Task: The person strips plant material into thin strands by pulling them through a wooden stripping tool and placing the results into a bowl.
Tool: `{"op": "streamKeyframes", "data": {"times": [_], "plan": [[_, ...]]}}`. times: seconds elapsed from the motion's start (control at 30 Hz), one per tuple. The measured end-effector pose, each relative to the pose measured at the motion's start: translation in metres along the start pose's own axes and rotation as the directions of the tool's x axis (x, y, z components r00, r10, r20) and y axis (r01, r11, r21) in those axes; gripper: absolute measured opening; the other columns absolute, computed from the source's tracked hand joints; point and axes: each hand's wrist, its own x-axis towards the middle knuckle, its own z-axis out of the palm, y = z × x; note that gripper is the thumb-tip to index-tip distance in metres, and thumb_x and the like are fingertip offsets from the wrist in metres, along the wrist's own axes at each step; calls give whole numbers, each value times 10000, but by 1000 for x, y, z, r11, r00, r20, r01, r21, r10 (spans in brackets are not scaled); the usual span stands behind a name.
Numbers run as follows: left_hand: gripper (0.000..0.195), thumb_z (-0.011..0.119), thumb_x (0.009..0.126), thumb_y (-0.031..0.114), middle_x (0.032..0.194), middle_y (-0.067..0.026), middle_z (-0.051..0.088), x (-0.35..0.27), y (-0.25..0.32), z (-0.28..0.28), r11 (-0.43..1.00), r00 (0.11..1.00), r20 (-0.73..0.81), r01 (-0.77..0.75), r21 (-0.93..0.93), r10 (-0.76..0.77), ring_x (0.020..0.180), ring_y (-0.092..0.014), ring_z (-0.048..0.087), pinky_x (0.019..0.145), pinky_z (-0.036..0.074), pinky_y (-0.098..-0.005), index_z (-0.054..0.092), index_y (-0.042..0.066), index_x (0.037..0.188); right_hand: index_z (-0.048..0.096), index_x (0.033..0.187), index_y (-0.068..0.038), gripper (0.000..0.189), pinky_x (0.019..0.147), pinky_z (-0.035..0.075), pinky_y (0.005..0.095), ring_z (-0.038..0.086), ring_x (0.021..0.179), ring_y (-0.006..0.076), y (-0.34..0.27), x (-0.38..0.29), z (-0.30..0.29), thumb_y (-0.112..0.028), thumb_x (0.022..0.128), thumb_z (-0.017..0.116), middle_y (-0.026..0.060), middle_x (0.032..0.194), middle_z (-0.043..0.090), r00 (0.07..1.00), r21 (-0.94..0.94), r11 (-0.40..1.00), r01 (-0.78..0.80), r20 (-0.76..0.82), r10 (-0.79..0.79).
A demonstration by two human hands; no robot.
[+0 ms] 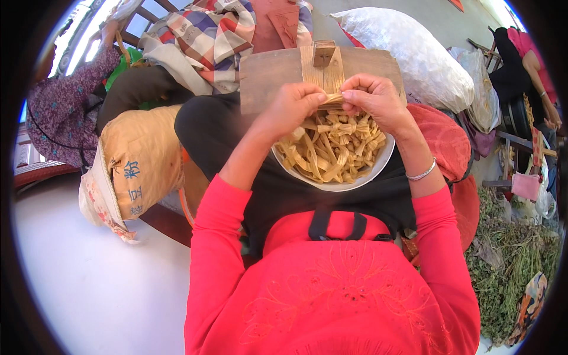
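Between my two hands a pale yellow folded strip [333,97], perhaps dried husk or straw, is stretched sideways. My left hand [298,104] pinches its left end between thumb and fingers. At the right end, my right hand [369,96] holds it the same way. Just below lies a white bowl [390,155] on my lap, heaped with knotted and folded yellow strips [339,146]. Behind the hands stands a wooden board [270,75] with a lighter middle plank and a small wooden block [324,53] on it.
A tan sack [142,155] stands at the left, near a person in patterned purple sleeves [66,106]. A full white sack [399,53] leans at the upper right. Checked cloth [213,40] lies behind the board. Dried green plants [510,262] and another person's arm [539,75] are at the right.
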Motion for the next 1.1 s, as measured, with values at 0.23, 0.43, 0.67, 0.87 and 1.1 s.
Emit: {"op": "streamKeyframes", "data": {"times": [0.23, 0.43, 0.67, 0.87, 1.1], "plan": [[155, 583, 893, 138, 732, 7, 574, 19, -7, -21, 1000, 993, -117, 9, -8, -10, 658, -60, 501, 571, 406, -231, 624, 2, 956, 642, 891, 6, 96, 587, 466, 220, 551, 647, 59, 21, 30, -4, -85, 883, 611, -3, 712, 602, 974, -188, 975, 120, -166, -152], [105, 603, 865, 98, 715, -15, 583, 43, -39, -16, 990, 971, -223, -61, 127, 89, 630, -97, 517, 566, 421, -249, 593, -7, 865, 642, 870, 7, 94, 617, 489, 346, 614, 637, 241, 38, 39, 2, -71, 833, 603, 126, 730, 646, 907, -615, 758, 216, -162, -389], [149, 623, 840, 109, 687, -70, 600, 28, -38, -17, 785, 888, -411, 99, 611, 208, 613, -146, 525, 599, 446, -311, 589, -35, 823, 653, 892, -33, 99, 738, 486, 408, 606, 821, 346, 44, 23, -6, -75, 817, 605, 133, 879, 658, 874, -931, 345, 118, -68, -481], [206, 541, 947, 214, 670, -27, 598, -2, -47, 30, 984, 957, -260, -94, 151, 131, 545, -118, 552, 502, 401, -229, 607, 31, 880, 610, 790, -71, 119, 722, 463, 445, 609, 864, 317, 14, -17, 50, -180, 826, 642, 110, 873, 647, 568, -848, 309, 430, -12, -823], [226, 506, 965, 178, 654, 10, 529, -57, 23, 31, 959, 960, 218, 218, -182, -177, 563, -74, 501, 527, 411, -210, 598, 10, 1085, 558, 679, -67, 295, 480, 436, 454, 573, 552, 382, 20, -43, 15, -272, 887, 603, 167, 582, 558, 843, -855, 481, 195, -105, -528]]}}
